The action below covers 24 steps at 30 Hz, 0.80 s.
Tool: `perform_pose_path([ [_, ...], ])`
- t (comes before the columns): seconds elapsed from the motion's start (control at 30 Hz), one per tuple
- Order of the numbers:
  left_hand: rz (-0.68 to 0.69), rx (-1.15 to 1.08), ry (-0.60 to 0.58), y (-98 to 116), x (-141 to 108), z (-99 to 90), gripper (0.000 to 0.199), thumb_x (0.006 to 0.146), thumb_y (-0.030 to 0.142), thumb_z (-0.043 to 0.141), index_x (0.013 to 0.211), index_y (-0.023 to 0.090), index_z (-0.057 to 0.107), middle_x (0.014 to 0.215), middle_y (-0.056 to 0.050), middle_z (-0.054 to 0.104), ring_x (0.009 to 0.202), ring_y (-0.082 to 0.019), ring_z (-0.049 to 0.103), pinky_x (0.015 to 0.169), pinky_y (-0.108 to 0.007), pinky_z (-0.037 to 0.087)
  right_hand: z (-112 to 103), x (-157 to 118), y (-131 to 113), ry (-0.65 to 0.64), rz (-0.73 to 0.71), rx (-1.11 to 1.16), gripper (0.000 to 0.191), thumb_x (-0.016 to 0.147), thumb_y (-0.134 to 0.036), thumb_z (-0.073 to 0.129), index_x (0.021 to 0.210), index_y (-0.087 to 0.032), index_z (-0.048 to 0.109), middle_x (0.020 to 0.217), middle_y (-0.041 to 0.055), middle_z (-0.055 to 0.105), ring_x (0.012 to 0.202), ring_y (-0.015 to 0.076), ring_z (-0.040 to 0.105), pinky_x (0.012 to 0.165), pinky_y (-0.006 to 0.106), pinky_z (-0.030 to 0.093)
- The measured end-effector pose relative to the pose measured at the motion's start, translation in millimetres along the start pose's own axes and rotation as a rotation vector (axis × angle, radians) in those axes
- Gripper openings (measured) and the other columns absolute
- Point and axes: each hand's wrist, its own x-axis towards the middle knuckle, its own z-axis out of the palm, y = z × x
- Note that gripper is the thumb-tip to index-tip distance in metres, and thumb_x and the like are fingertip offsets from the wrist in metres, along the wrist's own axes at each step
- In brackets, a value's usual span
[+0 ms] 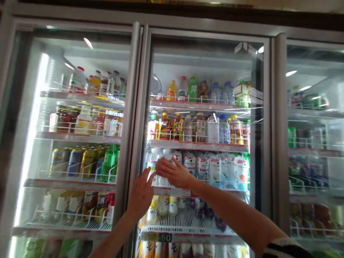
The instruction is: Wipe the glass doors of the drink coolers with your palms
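My left hand is raised at the left edge of the middle glass door, fingers stretched upward and apart, nothing held. Close beside it, my right hand reaches in from the right with its fingers extended to the left. It is empty too, and its mirror image shows faintly in the glass. Whether either hand touches the pane, I cannot tell. Behind the hands, clear bottles and white-labelled bottles stand on a shelf, partly covered by my fingers.
A metal door frame separates the middle door from the left cooler section, where cans and bottles line the shelves. On the right, another glass door stands beyond a wide post. Below hangs a "50" label.
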Motion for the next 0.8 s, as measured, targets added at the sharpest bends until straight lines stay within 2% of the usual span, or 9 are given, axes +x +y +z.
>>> perform_pose_path([
  [0.07,-0.013,-0.007,0.002,-3.4,3.3,-4.7,0.055,0.087,0.016,0.037,0.141,0.019,0.03,0.144,-0.012,0.04,0.139,-0.02,0.027,0.112,-0.043,0.027,-1.5,10.1,1.6,0.02,0.032,0.007,0.051,0.089,-0.021,0.043,0.139,-0.027,0.039,0.147,0.0013,0.04,0.141,0.0213,0.021,0.116,0.052,0.008],
  [0.2,-0.1,-0.013,0.016,-3.7,9.6,-1.6,0.052,0.087,0.018,0.037,0.139,0.019,0.031,0.146,-0.014,0.038,0.138,-0.023,0.029,0.109,-0.046,0.031,-20.4,56.6,35.4,0.1,0.488,-0.024,0.051,0.089,-0.022,0.043,0.14,-0.021,0.038,0.15,0.0084,0.032,0.141,0.0284,0.02,0.113,0.059,0.007],
  [0.27,-0.122,-0.019,0.004,-2.0,6.5,3.1,0.051,0.087,0.018,0.036,0.138,0.019,0.033,0.144,-0.014,0.039,0.137,-0.024,0.032,0.108,-0.047,0.032,-18.0,58.3,29.4,0.071,0.51,-0.023,0.051,0.09,-0.023,0.041,0.141,-0.021,0.036,0.151,0.0075,0.03,0.142,0.0282,0.017,0.113,0.059,0.007],
  [0.4,-0.121,-0.031,-0.042,-0.8,-9.2,7.8,0.051,0.087,0.018,0.036,0.137,0.019,0.035,0.143,-0.013,0.042,0.135,-0.024,0.036,0.109,-0.046,0.031,8.9,-5.8,-31.3,-0.067,0.126,0.039,0.051,0.09,-0.021,0.041,0.141,-0.027,0.035,0.15,0.0017,0.033,0.143,0.0227,0.016,0.115,0.053,0.01],
  [0.47,-0.112,-0.035,-0.063,-0.7,-14.0,7.5,0.052,0.086,0.018,0.036,0.138,0.02,0.036,0.143,-0.012,0.042,0.135,-0.023,0.035,0.111,-0.046,0.028,14.7,-43.0,-44.2,-0.109,-0.024,0.071,0.049,0.09,-0.024,0.043,0.139,-0.028,0.038,0.149,0.0002,0.036,0.142,0.0195,0.018,0.116,0.048,0.012],
  [0.53,-0.102,-0.043,-0.077,2.0,-12.9,7.8,0.053,0.086,0.018,0.036,0.139,0.021,0.035,0.144,-0.01,0.041,0.136,-0.022,0.034,0.112,-0.045,0.027,9.6,-63.3,-27.6,-0.075,0.054,0.043,0.049,0.089,-0.024,0.044,0.138,-0.029,0.04,0.148,0.0015,0.038,0.141,0.02,0.02,0.115,0.05,0.011],
  [0.63,-0.096,-0.071,-0.076,15.7,-2.6,12.5,0.056,0.085,0.017,0.037,0.141,0.02,0.032,0.146,-0.01,0.038,0.137,-0.022,0.031,0.112,-0.044,0.027,-7.0,-69.7,22.7,0.11,0.479,-0.086,0.051,0.088,-0.023,0.044,0.139,-0.025,0.039,0.148,0.0079,0.037,0.141,0.0254,0.022,0.112,0.056,0.008],
  [0.7,-0.081,-0.091,-0.073,31.3,6.1,17.9,0.057,0.084,0.016,0.038,0.141,0.018,0.033,0.147,-0.011,0.036,0.139,-0.022,0.027,0.112,-0.044,0.027,-12.6,-78.0,38.4,0.189,0.643,-0.145,0.051,0.089,-0.024,0.044,0.14,-0.024,0.039,0.148,0.0099,0.036,0.141,0.0264,0.022,0.112,0.056,0.007],
  [0.8,-0.029,-0.113,-0.082,57.4,17.3,25.8,0.053,0.084,0.015,0.039,0.137,0.016,0.039,0.147,-0.013,0.036,0.141,-0.023,0.021,0.112,-0.045,0.026,-8.7,-111.1,14.8,0.115,0.49,-0.127,0.051,0.089,-0.024,0.045,0.139,-0.026,0.04,0.146,0.0075,0.039,0.141,0.0241,0.023,0.114,0.052,0.006],
])
